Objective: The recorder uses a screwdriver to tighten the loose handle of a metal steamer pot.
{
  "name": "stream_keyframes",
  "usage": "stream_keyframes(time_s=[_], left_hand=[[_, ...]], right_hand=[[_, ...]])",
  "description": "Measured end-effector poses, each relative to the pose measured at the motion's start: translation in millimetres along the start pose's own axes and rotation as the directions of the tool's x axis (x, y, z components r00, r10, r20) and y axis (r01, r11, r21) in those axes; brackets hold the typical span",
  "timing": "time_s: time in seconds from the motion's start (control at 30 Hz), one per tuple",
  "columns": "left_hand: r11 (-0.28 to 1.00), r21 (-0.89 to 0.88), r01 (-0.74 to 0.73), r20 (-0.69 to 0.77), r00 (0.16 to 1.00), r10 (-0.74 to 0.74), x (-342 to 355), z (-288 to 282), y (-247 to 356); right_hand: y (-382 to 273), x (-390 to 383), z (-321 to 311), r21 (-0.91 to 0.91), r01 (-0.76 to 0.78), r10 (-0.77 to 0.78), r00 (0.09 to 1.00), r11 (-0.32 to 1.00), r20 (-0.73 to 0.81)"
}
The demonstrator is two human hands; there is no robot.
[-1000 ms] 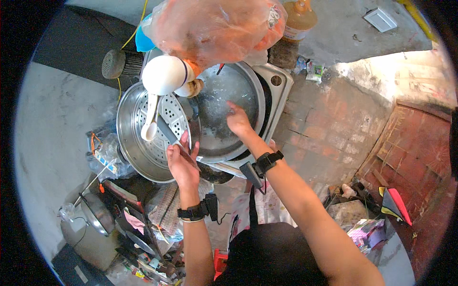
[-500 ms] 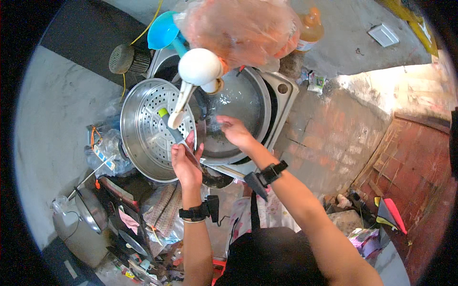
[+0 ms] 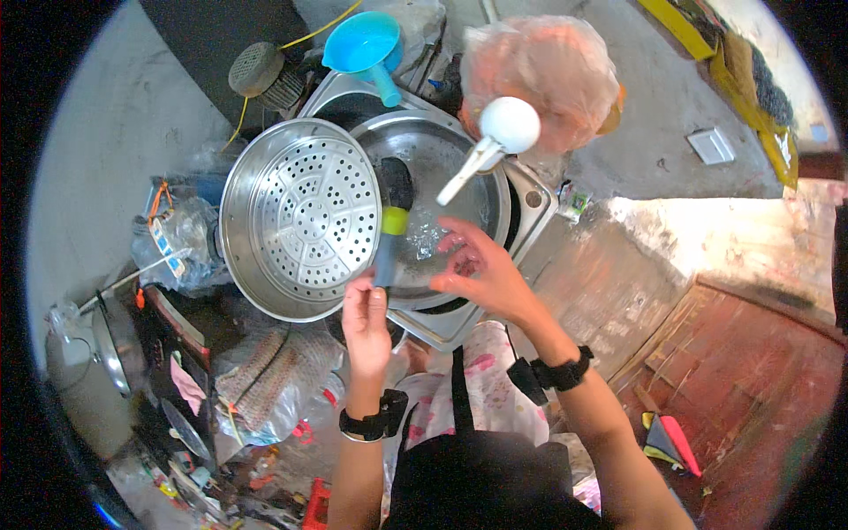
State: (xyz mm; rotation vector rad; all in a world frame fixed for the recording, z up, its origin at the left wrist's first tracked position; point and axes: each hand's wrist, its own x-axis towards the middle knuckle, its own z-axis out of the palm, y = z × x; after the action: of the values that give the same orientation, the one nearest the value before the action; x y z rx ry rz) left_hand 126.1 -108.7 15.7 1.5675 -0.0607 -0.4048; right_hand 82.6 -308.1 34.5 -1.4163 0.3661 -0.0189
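Note:
My left hand (image 3: 366, 322) is closed around the lower end of a grey-handled tool (image 3: 387, 258) with a lime-green band. The handle points away from me over the near left side of a round metal basin (image 3: 427, 291). Its gripped end is hidden, so I cannot tell its kind. A dark piece (image 3: 397, 177) shows just beyond the green band; whether it belongs to the tool is unclear. My right hand (image 3: 484, 272) hovers over the water in the basin, fingers curled and apart, holding nothing. Left of the basin leans a perforated steel steamer pan (image 3: 300, 221), beside my left hand.
A white tap (image 3: 508, 128) with a long lever overhangs the basin, which sits in a steel sink (image 3: 537, 201). Behind stand a blue dipper (image 3: 362, 44) and a reddish plastic bag (image 3: 543, 75). Bags and a pot lid (image 3: 108, 344) crowd the left side.
The tool has swung from over the steamer pan to over the basin, its green band now farther right. My right hand has shifted right and slightly nearer. The whole view has also shifted.

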Motion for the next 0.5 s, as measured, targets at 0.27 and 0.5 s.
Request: stream_keyframes(time_s=[0.27, 0.5], left_hand=[[0.943, 0.248, -0.223, 0.32, 0.937, 0.138, 7, 43, 17], [0.903, 0.314, 0.295, -0.061, 0.955, -0.29, 35, 25, -131]], right_hand=[[-14, -22, -27, -0.041, -0.245, 0.248, 0.967, 0.969, 0.067], [35, -5, -45, 0.233, -0.267, 0.338, 0.872, 0.935, -0.355]])
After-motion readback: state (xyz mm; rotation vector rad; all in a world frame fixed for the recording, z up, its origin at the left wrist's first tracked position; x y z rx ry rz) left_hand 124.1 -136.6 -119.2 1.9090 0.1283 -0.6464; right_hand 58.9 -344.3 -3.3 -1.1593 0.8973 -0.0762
